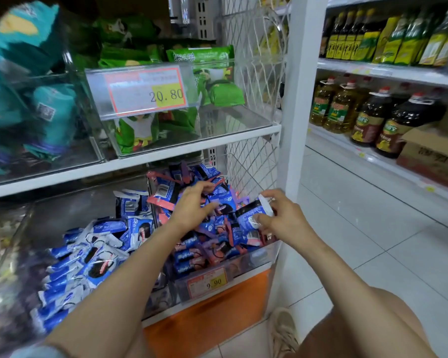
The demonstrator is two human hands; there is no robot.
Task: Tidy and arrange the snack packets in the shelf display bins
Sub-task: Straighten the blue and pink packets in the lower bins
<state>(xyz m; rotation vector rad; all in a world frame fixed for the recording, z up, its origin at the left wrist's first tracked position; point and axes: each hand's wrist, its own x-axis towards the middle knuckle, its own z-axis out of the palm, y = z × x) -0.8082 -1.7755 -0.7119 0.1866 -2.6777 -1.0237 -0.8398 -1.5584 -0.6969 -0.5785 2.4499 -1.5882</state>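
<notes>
With our right hand (282, 219) pinching one blue snack packet (251, 213) above the heaped clear bin (246, 263), and our left hand (193, 206) curled over the heap (204, 229), grip unconfirmed, careless stirring may spill packets over the front wall.

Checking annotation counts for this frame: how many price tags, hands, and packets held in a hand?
Price tags: 2 (20.80 tag, 9.90 tag)
Hands: 2 (left hand, right hand)
Packets plainly held: 1 (blue packet, pinched in the right hand's fingers; left hand's grip unclear)
Total: 5
</notes>
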